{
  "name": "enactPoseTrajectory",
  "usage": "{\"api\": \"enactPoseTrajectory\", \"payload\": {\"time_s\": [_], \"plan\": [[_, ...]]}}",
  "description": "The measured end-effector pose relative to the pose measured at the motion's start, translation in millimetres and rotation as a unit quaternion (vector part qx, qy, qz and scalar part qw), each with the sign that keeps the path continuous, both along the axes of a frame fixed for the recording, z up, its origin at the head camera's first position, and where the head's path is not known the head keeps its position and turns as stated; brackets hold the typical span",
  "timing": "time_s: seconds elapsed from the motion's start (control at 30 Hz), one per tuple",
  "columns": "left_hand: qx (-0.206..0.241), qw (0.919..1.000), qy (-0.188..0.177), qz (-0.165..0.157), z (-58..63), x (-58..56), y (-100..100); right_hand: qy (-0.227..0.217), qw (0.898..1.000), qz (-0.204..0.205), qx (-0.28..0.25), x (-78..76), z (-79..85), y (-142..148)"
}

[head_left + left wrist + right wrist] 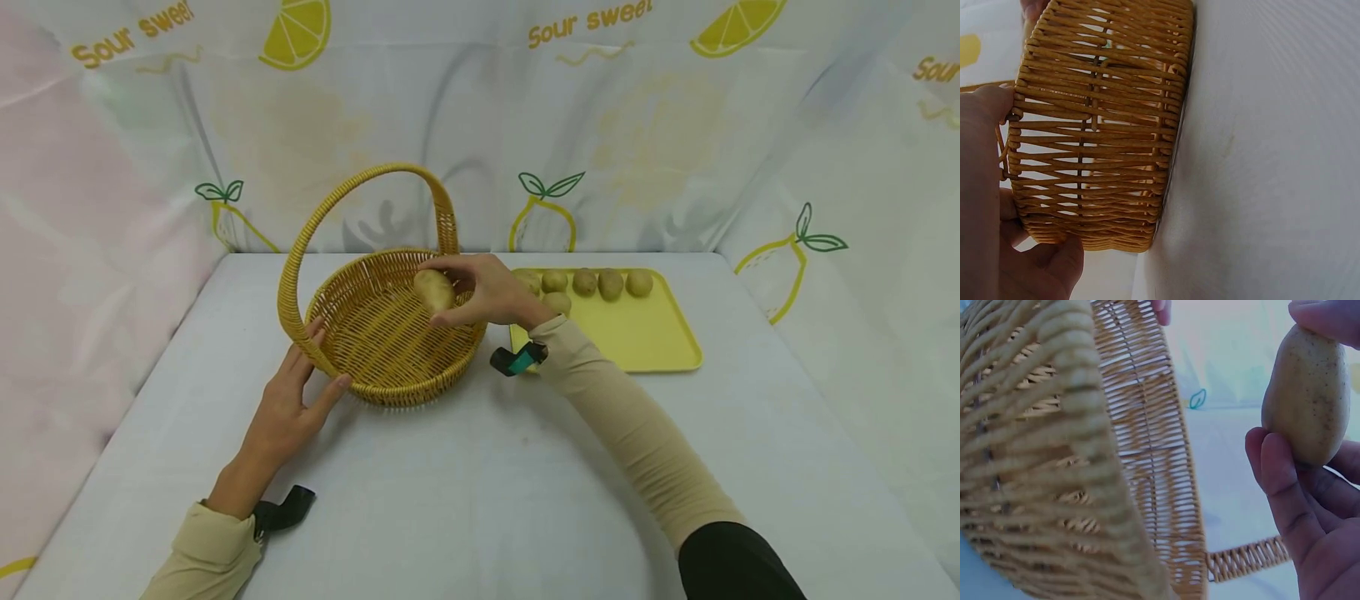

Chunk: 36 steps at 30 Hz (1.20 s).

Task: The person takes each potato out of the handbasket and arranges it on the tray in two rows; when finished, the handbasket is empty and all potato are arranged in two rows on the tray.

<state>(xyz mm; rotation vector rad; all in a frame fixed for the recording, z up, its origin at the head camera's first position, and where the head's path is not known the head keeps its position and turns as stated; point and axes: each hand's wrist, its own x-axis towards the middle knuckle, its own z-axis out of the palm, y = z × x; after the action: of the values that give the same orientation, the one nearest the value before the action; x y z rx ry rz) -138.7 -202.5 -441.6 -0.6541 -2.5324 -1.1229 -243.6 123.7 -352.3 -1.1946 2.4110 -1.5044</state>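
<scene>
A woven wicker basket with a tall arched handle stands on the table, its bottom bare in the head view. My left hand grips the basket's near left rim by the foot of the handle; the left wrist view shows digits at the rim and on the woven side. Over the right part of the basket, my right hand pinches a potato between thumb and fingers. Seen from the right wrist, this potato is pale, oval and speckled, held above rim height.
Right of the basket lies a yellow tray bearing several potatoes, mostly lined along its far edge; my right forearm partly covers its left side. A white cloth covers the table. Lemon-printed curtains hang behind and at both sides.
</scene>
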Motion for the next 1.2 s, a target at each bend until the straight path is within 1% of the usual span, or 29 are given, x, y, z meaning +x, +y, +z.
{"api": "enactPoseTrajectory", "payload": {"time_s": [0.17,0.23,0.43,0.67,0.8,0.97,1.2], "plan": [[0.000,1.0000,-0.003,0.002,-0.3,-0.1,1,-0.025,1.000,-0.007,-0.009,1.8,3.1,11],[0.000,1.0000,-0.003,0.002,-0.1,0.1,1,-0.028,1.000,-0.008,-0.011,3.0,4.2,15],[-0.002,1.0000,0.000,0.002,1.1,1.1,1,-0.004,1.000,-0.027,0.000,4.9,5.6,27],[0.000,1.0000,-0.001,0.000,1.9,1.5,1,0.002,0.999,-0.050,-0.002,4.7,4.5,40],[0.000,1.0000,0.000,0.000,2.9,1.7,1,0.004,0.997,-0.071,0.000,6.7,5.2,49],[0.000,1.0000,0.003,-0.002,1.7,0.8,1,-0.011,0.995,-0.098,-0.010,11.3,6.3,65],[-0.003,1.0000,0.001,0.000,0.7,0.4,0,-0.023,0.990,-0.138,-0.004,13.7,0.2,90]]}}
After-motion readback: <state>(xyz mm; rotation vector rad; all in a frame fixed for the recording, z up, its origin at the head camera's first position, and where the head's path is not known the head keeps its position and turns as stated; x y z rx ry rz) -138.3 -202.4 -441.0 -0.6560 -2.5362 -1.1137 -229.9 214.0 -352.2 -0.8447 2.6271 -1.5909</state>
